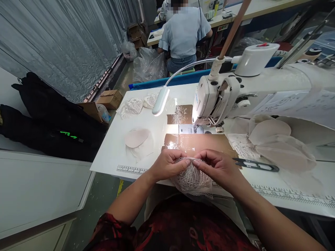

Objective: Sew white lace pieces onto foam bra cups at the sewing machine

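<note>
Head view. White surface (107, 157) is carrying a sewing machine (205, 96), taken as landmark. Lace pieces (132, 107) and a pale oval pad (136, 138) are lying left of the machine; pale cups (284, 151) are lying below its arm. A co-worker (183, 35) is sitting beyond the machine, back turned; a silvery curtain (65, 42) is hanging far left of it. On the machine's near side, left hand (171, 164) and right hand (217, 166) are pinching a lace cup (192, 179) by its upper edge, each grip closing on it, thumbs nearly meeting.
</note>
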The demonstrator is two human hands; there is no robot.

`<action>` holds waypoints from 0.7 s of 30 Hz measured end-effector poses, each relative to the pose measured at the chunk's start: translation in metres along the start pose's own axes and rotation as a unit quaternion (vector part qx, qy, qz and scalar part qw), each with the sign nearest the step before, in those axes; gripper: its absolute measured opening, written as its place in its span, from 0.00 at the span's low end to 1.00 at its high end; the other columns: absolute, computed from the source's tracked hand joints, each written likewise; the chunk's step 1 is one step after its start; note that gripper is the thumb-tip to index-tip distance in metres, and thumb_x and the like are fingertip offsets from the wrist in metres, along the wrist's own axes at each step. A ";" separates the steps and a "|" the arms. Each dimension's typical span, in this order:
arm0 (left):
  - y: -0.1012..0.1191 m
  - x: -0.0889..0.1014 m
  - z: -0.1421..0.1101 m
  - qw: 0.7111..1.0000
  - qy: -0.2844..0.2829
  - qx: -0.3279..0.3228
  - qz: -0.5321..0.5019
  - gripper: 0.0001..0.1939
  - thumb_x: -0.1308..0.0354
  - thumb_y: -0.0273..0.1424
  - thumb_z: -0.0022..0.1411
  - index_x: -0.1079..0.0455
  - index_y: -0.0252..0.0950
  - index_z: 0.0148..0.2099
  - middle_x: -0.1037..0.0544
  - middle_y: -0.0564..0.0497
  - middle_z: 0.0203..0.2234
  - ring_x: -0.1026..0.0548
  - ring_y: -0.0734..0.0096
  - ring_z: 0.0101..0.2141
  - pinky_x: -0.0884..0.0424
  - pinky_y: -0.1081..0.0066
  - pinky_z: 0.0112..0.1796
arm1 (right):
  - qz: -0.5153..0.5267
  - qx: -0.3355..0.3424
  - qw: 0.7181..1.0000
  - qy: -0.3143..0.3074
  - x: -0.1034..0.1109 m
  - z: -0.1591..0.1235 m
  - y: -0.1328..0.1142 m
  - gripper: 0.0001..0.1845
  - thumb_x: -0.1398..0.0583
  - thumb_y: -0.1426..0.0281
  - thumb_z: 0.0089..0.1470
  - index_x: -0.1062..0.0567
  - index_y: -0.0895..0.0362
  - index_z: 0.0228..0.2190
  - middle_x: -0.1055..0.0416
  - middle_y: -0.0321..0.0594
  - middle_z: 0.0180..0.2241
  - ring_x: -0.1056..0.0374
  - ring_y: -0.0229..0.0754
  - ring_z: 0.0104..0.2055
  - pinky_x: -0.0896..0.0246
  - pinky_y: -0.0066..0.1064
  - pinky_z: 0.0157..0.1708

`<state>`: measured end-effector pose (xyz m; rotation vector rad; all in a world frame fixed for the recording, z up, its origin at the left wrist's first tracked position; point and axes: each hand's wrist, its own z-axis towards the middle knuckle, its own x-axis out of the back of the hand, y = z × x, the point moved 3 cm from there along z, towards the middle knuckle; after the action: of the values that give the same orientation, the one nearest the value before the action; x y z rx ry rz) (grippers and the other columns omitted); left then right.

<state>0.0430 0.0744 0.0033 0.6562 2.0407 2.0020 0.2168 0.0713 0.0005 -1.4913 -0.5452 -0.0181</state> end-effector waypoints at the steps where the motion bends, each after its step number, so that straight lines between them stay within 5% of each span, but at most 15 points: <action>1: 0.001 0.000 0.001 1.000 -0.006 -0.001 -0.002 0.15 0.41 0.37 0.58 0.24 0.29 0.38 0.24 0.47 0.28 0.29 0.72 0.29 0.35 0.75 0.30 | -0.006 0.000 1.000 0.005 0.001 0.000 -0.001 0.13 0.40 0.59 0.52 0.26 0.54 0.26 0.29 0.36 0.23 0.37 0.37 0.25 0.43 0.29 0.24; 10: -0.002 -0.002 0.008 0.998 0.005 -0.021 -0.053 0.14 0.39 0.39 0.57 0.24 0.31 0.33 0.26 0.48 0.27 0.31 0.73 0.28 0.36 0.74 0.29 | 0.025 -0.019 0.999 -0.009 0.003 0.007 -0.003 0.15 0.39 0.57 0.50 0.28 0.55 0.22 0.35 0.33 0.19 0.43 0.34 0.21 0.49 0.27 0.20; 15: -0.017 -0.011 0.013 0.981 0.038 0.059 -0.183 0.16 0.36 0.41 0.53 0.29 0.31 0.28 0.33 0.54 0.19 0.38 0.80 0.21 0.42 0.76 0.24 | 0.163 -0.070 0.982 -0.057 0.000 0.015 0.009 0.16 0.37 0.56 0.47 0.29 0.55 0.24 0.37 0.32 0.20 0.44 0.33 0.22 0.48 0.26 0.21; 18: -0.015 0.008 0.009 0.961 0.118 0.090 -0.235 0.18 0.35 0.41 0.49 0.34 0.32 0.25 0.34 0.56 0.17 0.38 0.80 0.19 0.42 0.77 0.22 | 0.181 -0.075 0.980 -0.045 0.010 0.017 0.015 0.16 0.35 0.55 0.44 0.26 0.55 0.27 0.32 0.35 0.25 0.38 0.36 0.26 0.42 0.27 0.25; 21: 0.003 0.053 -0.005 0.945 0.272 0.052 -0.175 0.15 0.35 0.39 0.48 0.34 0.33 0.26 0.31 0.55 0.20 0.34 0.77 0.21 0.38 0.76 0.25 | 0.152 -0.082 0.985 0.010 0.028 0.014 0.022 0.18 0.34 0.54 0.42 0.24 0.55 0.29 0.28 0.39 0.27 0.35 0.39 0.28 0.39 0.29 0.26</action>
<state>-0.0055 0.0943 0.0153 -0.2817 2.3514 2.0119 0.2447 0.0956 -0.0103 -1.7208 -0.3007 0.1647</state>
